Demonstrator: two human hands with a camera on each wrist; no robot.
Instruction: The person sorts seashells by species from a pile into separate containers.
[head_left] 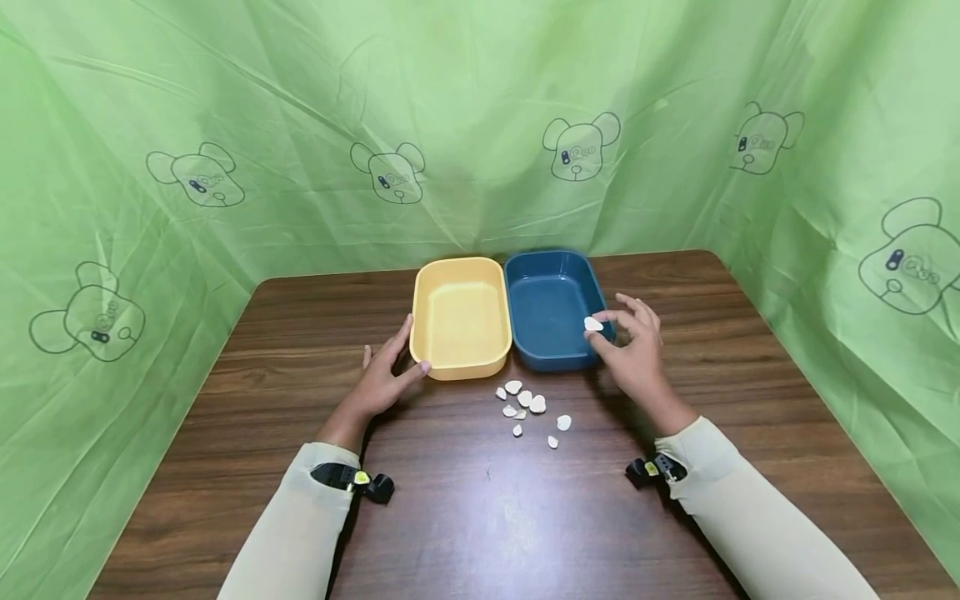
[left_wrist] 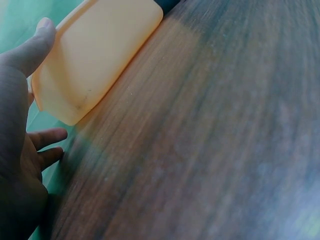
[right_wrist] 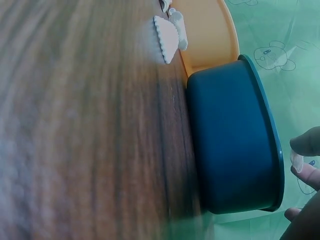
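Note:
Between thumb and forefinger my right hand [head_left: 636, 354] pinches a white seashell [head_left: 593, 324] at the right rim of the blue bin [head_left: 558, 362]. The pinched shell [right_wrist: 297, 161] also shows in the right wrist view, beside the bin's rim. My left hand [head_left: 378, 382] rests against the near left corner of the yellow bin [head_left: 465, 372], its fingers fairly straight and its thumb at the rim. In the left wrist view, the thumb lies along the yellow bin [left_wrist: 100, 55]. Several loose white shells [head_left: 537, 404] lie on the table in front of the bins.
The two bins stand side by side at the back of the dark wooden table [head_left: 480, 517]. Behind and around it hangs a green curtain [head_left: 480, 125] with bear-head drawings. Each wrist wears a strap with a small black camera [head_left: 378, 488].

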